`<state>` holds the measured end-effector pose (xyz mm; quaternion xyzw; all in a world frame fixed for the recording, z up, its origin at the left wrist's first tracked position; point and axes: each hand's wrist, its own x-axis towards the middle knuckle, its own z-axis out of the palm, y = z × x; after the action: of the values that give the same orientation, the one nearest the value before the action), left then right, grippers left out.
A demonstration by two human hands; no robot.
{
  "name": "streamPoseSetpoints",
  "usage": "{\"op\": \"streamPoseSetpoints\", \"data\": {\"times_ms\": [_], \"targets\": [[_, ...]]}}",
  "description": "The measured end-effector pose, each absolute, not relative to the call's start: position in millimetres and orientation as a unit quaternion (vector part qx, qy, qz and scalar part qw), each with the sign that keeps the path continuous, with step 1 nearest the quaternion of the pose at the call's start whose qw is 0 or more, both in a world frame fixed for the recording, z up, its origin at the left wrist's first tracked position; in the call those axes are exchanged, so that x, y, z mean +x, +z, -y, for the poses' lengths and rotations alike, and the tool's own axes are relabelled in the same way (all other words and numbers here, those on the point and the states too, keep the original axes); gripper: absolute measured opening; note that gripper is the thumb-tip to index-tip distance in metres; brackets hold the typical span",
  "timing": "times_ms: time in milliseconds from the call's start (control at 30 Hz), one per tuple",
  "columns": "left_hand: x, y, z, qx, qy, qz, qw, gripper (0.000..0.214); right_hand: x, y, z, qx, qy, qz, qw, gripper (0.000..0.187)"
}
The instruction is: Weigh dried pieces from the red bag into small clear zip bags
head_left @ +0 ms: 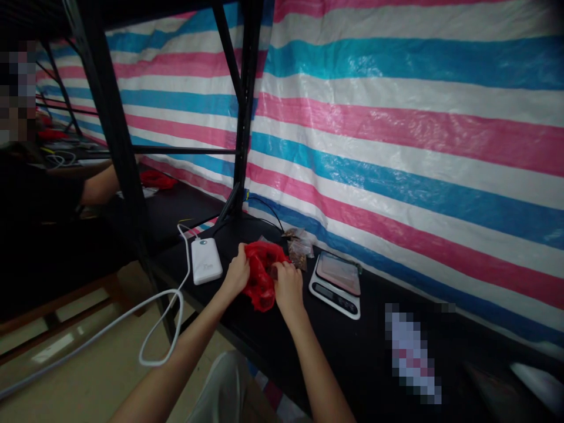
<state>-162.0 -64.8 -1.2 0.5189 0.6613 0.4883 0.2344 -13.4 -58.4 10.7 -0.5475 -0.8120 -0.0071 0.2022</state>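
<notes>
The grip of the left hand (238, 273) is closed on the left edge of the red plastic bag (259, 276); that of the right hand (289, 288) is closed on its right side, fingers bent inward; whether those fingertips also hold something inside is hidden. The crumpled bag sits just below the centre of the frame, at the near edge of the black worktop (335, 358); to handle it well, the left hand would best act as a steady anchor while the right works the folds apart gently; thin film like this probably tears or clings if tugged, so a light, even pull seems wiser than a sharp one. Elbow room matters too; small clear packets (298, 249) lie close by, toward the upper right of the bag; the kitchen scale (337, 302) stands right of them; the white power bank (207, 261) lies to the left, its cable (188, 264) looping toward the lower left, best kept clear of the left forearm.
</notes>
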Motion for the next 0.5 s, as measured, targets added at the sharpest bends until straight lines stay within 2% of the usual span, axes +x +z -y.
{"op": "streamPoseSetpoints", "data": {"times_ms": [200, 367, 500], "targets": [[-147.2, -17.2, 50.3, 0.386, 0.706, -0.515, 0.294, 0.018, -13.3, 8.2, 56.5, -0.533, 0.046, 0.81, 0.24, 0.03], [-134.1, -10.9, 44.7, 0.313, 0.735, -0.417, 0.434, 0.022, -12.1, -2.5, 50.8, -0.545, 0.124, 0.775, 0.295, 0.032], [-139.1, -9.2, 45.7, 0.294, 0.739, -0.432, 0.426, 0.026, -10.5, -18.8, 40.7, -0.52, 0.246, 0.737, 0.355, 0.034]]}}
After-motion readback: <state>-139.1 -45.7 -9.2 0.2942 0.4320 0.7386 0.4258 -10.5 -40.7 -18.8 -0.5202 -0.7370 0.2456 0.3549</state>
